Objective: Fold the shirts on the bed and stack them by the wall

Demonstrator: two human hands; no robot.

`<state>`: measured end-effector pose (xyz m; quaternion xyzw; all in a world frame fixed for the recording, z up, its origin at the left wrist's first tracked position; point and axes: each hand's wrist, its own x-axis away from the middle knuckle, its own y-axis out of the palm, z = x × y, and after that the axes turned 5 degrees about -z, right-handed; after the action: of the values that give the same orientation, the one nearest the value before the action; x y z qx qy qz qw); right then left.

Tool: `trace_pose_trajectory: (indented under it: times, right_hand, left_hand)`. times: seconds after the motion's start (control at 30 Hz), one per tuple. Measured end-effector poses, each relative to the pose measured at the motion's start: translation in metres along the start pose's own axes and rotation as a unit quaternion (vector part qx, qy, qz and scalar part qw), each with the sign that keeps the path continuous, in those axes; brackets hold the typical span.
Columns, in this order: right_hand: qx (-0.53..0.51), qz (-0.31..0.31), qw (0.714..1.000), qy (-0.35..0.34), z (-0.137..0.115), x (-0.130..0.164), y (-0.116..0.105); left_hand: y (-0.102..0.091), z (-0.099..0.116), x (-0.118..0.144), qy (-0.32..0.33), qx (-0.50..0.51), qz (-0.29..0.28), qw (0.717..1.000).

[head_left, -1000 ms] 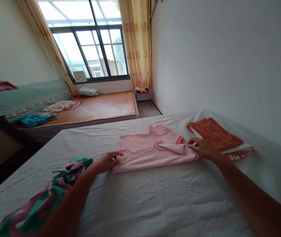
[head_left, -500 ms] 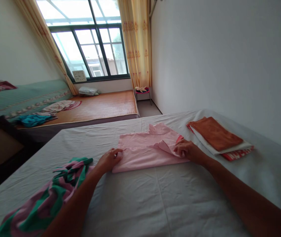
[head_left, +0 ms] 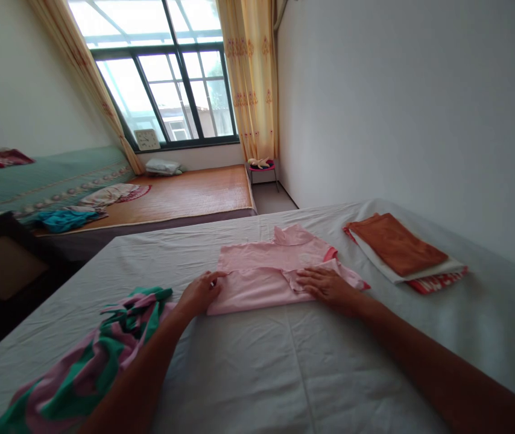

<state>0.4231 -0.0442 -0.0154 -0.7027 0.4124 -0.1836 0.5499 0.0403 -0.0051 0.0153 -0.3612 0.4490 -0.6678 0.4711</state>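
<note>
A pink shirt [head_left: 252, 292] lies on the white sheet [head_left: 248, 374] in front of the person, its near side folded over in a long strip and its collar end toward the right, where a red-trimmed neckline shows. The left hand [head_left: 199, 293] rests at the hem end, fingers bent, with thumb and forefinger at the edge of the folded strip; whether they pinch the fabric I cannot tell. The right hand [head_left: 330, 289] lies palm down on the sleeve that is turned back over the strip, its fingers extended and flat against the cloth. To the left, partly behind the left forearm, a green and pink cloth [head_left: 90, 361] sits in a loose, crumpled heap. To the right, near the wall and apart from the shirt, is a flat stack: an orange-brown garment [head_left: 397, 244] on top, a white cloth [head_left: 380, 260] below it, and a red piece with white lettering [head_left: 438, 282] at the bottom. Beyond stands a bed [head_left: 198, 190] with a brown mat, beneath a window where a square clock [head_left: 148, 140] leans
</note>
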Motion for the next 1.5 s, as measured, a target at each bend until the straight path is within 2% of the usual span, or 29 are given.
trace_pose_trajectory:
  times: [0.13,0.2,0.27,0.4,0.47,0.63,0.77,0.83,0.93,1.03,1.13,1.2,1.23,1.3,1.37,1.43,1.5]
  right_hand:
    - [0.052,0.122,0.983,0.130,0.040,0.010,0.000]
    - [0.070,0.143,0.969,0.190,0.059,0.018,-0.001]
    - [0.054,0.135,0.965,0.219,0.070,0.023,-0.004]
    - [-0.047,0.120,0.968,0.216,0.064,0.027,-0.018]
    - [-0.099,0.114,0.963,0.223,0.056,0.028,-0.024]
    - [-0.106,0.095,0.952,0.270,0.053,0.032,-0.028]
    - [-0.122,0.104,0.954,0.254,0.056,0.034,-0.034]
    - [-0.135,0.099,0.954,0.250,0.057,0.035,-0.038]
    - [-0.138,0.059,0.958,0.245,0.059,0.039,-0.040]
    - [-0.108,0.018,0.964,0.243,0.063,0.042,-0.038]
    - [-0.013,0.059,0.975,0.214,0.059,0.038,-0.036]
    - [0.052,0.106,0.980,0.160,0.046,0.030,-0.032]
    - [0.072,0.111,0.983,0.127,0.037,0.026,-0.028]
    - [0.084,0.070,0.992,0.070,0.017,0.017,-0.018]
    - [0.087,-0.002,0.995,0.049,0.003,0.011,-0.006]
    - [0.091,-0.056,0.992,0.072,-0.001,0.010,0.003]
    - [0.099,-0.073,0.986,0.109,0.006,0.013,0.008]
  left_hand:
    - [0.005,-0.004,-0.001,-0.003,-0.007,0.013,1.000]
    - [0.007,-0.005,-0.001,0.005,-0.006,0.024,1.000]
    - [0.008,-0.005,-0.002,0.021,0.002,0.039,0.999]
    - [0.009,-0.003,-0.002,0.047,0.041,0.074,0.995]
    - [0.008,0.000,-0.001,0.047,0.061,0.070,0.995]
    - [0.002,0.003,0.006,0.060,0.134,0.000,0.989]
    - [-0.006,-0.002,0.007,0.046,0.243,-0.045,0.968]
    - [-0.009,-0.005,0.007,0.038,0.267,-0.065,0.961]
    - [-0.012,-0.007,0.010,0.061,0.227,-0.078,0.969]
    - [-0.016,-0.004,0.014,0.065,0.120,-0.081,0.987]
    - [-0.015,0.004,0.016,0.047,-0.009,-0.008,0.999]
    - [-0.006,0.013,0.015,0.086,-0.050,0.052,0.994]
    - [0.001,0.018,0.014,0.121,-0.055,0.061,0.989]
    - [0.019,0.027,0.012,0.189,-0.058,0.032,0.980]
    - [0.037,0.034,0.011,0.219,-0.072,-0.007,0.973]
    - [0.049,0.037,0.011,0.217,-0.094,-0.028,0.971]
    - [0.054,0.036,0.011,0.198,-0.113,-0.033,0.973]
